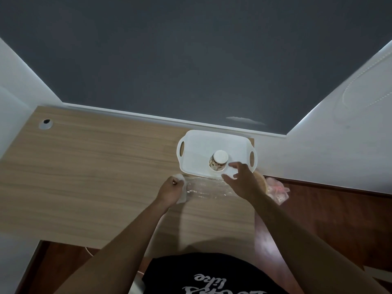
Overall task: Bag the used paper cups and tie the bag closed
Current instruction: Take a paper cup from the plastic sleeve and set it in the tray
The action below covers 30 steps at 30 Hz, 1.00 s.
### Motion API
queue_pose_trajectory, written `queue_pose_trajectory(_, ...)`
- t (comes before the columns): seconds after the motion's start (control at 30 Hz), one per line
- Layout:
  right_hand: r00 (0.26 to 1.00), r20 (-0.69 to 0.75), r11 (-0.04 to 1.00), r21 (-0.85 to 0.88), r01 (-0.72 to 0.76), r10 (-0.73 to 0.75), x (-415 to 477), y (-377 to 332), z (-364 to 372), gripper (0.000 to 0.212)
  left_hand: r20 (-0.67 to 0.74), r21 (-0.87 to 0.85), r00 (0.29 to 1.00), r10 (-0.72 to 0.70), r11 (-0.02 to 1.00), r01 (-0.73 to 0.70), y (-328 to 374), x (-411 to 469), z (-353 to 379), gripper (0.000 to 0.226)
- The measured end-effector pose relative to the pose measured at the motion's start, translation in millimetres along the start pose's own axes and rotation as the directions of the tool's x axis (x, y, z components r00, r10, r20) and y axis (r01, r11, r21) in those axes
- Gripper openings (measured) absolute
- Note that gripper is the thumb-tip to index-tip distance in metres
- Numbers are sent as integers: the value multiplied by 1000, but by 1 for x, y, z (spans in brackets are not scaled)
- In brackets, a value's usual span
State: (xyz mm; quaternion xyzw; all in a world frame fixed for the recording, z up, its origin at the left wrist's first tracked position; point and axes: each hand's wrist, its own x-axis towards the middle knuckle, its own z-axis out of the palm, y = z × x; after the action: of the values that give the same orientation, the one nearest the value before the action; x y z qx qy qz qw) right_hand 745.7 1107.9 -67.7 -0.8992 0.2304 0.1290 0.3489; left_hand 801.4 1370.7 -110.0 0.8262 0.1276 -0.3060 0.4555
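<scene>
Tray (191, 145) holds paper cups (218, 161); left hand (170, 190) fingers grip clear bag (207, 187) edge; right hand (241, 179) fingers spread, empty.

So the tray (197, 145) is sitting at the table's (95, 166) far right corner, with the cups (218, 161) standing stacked on its near half. The bag (205, 187) is lying just in front of the tray, left hand (170, 190) gripping its left end, right hand (241, 179) hovering right of the cups.

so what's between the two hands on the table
In the head view a clear plastic bag lies on the table between them; the left hand grips its edge, the right hand is open by the stacked cups.
</scene>
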Motion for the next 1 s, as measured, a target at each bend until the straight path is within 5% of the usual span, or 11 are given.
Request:
queue_pose_trajectory(0.17,945,322,909,-379,174,-46,-24,33,3,122,54,-156,996,73,986,-63,8,-2,-5,33)
queue_pose_trajectory(0.27,972,233,882,-453,128,-21,-29,47,-3,65,76,-171,992,103,981,-88,11,5,-7,45)
queue_pose_trajectory(0.33,972,225,916,-401,25,72,-32,49,-14,40,121,-211,985,121,973,-93,18,3,-6,52)
queue_pose_trajectory(0.43,972,235,921,-378,91,1,-37,73,-29,43,143,-268,971,190,952,-146,38,-8,1,50)
queue_pose_trajectory(0.6,995,44,995,-53,-82,84,-76,122,-44,29,-1,-233,997,83,969,-81,47,-16,30,25)
queue_pose_trajectory(0.67,996,-19,996,12,-86,86,-94,126,-49,38,156,-105,988,21,994,-5,40,-20,45,23)
queue_pose_trajectory(0.8,978,-155,984,135,-117,138,-123,138,-53,24,570,118,819,-71,993,4,36,-39,78,22)
queue_pose_trajectory(0.87,975,-143,971,193,-138,167,-130,143,-50,28,630,101,776,-17,993,-60,43,-46,97,28)
queue_pose_trajectory(0.93,972,-66,939,281,-200,227,-140,154,-48,11,636,84,772,26,991,-103,55,-49,123,39)
queue_pose_trajectory(1.0,966,-39,927,292,-235,257,-143,166,-43,19,635,105,772,39,985,-137,66,-47,147,68)
